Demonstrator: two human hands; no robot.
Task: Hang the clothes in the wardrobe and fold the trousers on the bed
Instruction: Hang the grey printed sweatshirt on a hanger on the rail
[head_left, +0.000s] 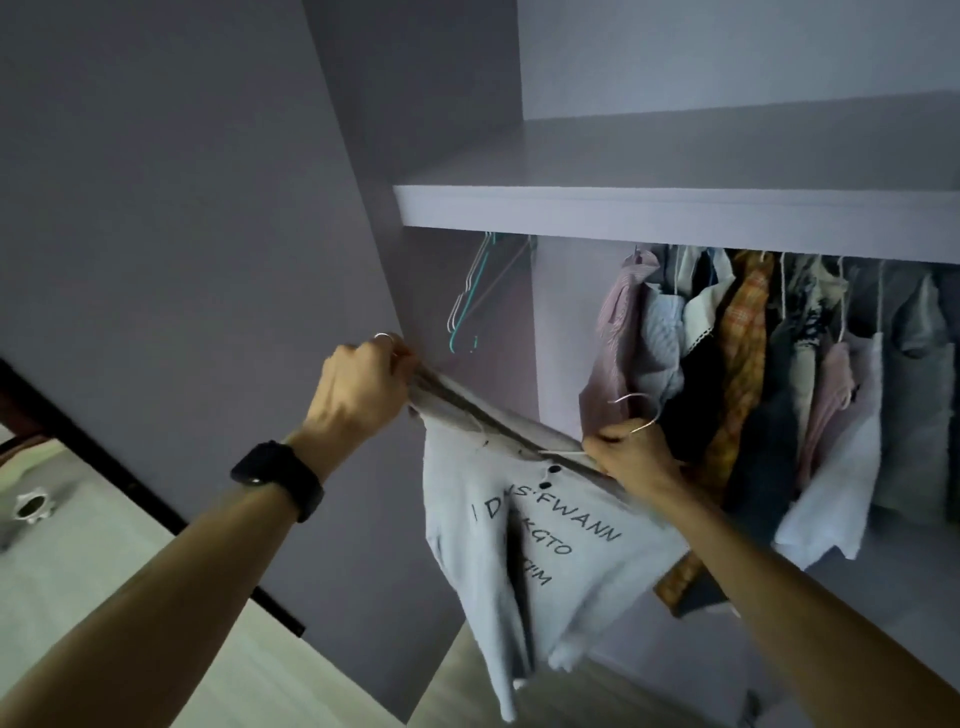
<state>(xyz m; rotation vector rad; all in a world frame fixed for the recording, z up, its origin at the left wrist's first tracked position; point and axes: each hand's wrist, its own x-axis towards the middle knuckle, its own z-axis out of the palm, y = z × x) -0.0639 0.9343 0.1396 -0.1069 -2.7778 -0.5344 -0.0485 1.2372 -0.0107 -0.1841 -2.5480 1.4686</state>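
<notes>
Left hand (358, 384) is closed on the shoulder edge of the shirt (483, 545). Right hand (631, 454) is closed round the hanger (641, 410) at the collar, with the hook free above the fist. The shirt is stretched between both hands, below the shelf (623, 213), between spare hangers (467, 301) and hung clothes (748, 364). The fabric appears light and limp and is likely to slip off thin wire. Carry it by the hanger neck.

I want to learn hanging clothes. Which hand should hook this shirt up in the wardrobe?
Right. The right hand holds the hanger just below its hook, beside the hanging clothes; the left hand only grips the shirt at its shoulder.
</notes>
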